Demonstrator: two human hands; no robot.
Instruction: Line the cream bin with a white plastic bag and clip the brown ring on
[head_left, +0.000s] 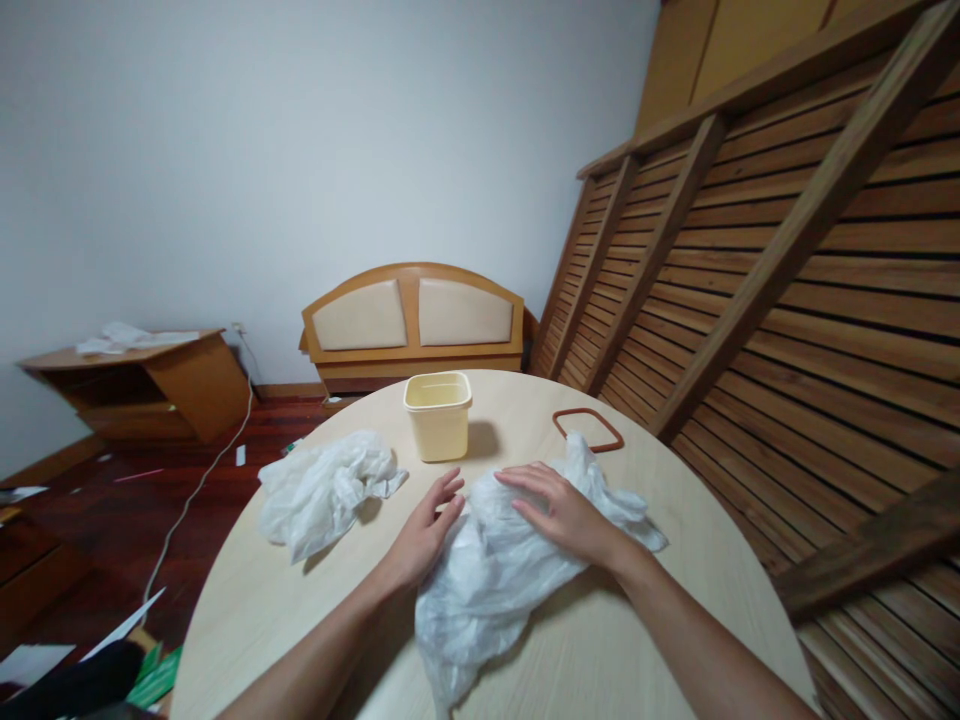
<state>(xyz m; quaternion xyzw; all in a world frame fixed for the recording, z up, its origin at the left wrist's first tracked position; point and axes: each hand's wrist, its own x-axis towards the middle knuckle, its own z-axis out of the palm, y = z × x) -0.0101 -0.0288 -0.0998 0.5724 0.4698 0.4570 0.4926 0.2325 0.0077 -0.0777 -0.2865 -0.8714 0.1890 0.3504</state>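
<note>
A crumpled white plastic bag [499,575] lies on the round table in front of me. My left hand [427,530] rests against its left side, fingers apart and slightly curved. On the upper right part of the bag lies my right hand [559,512], its fingers stretched out over the plastic. Neither hand is closed on the bag. Just beyond them stands a pale yellow square bin [439,430], upright, its inside partly visible. Further right is a reddish-brown square ring [589,430], flat on the table. Another crumpled white plastic bag [330,490] sits to the left.
The round table [285,620] has a pale wood top. Slatted wooden panels [750,330] lean close along its right side. Behind it is a headboard [412,310]. A low cabinet [150,385] stands at left, and a white cable [202,480] crosses the dark floor.
</note>
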